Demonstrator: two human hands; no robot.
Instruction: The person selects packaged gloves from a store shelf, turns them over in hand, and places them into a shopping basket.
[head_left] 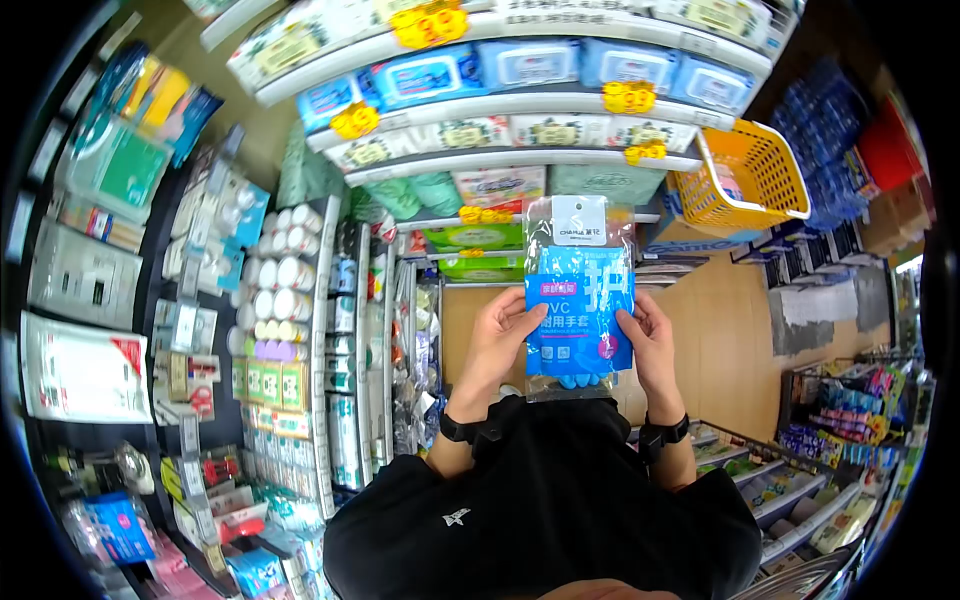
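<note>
A pack of PVC gloves [580, 325], blue with white lettering and a clear plastic margin, is held upright in front of my chest. My left hand [505, 338] grips its left edge, thumb on the front and fingers behind. On the opposite edge my right hand [648, 338] pinches the pack the same way. A white header card [578, 222] shows at the top of the pack. Light blue glove fingertips [582, 381] show through the clear plastic at the bottom.
Shelves ahead carry blue wipes packs [427, 77] and yellow price tags [428, 22]. A yellow basket [760, 175] stands at the right. White-lidded containers [270, 290] fill a shelf on the left, beside hanging packets [85, 368]. Low racks [770, 490] stand at the lower right.
</note>
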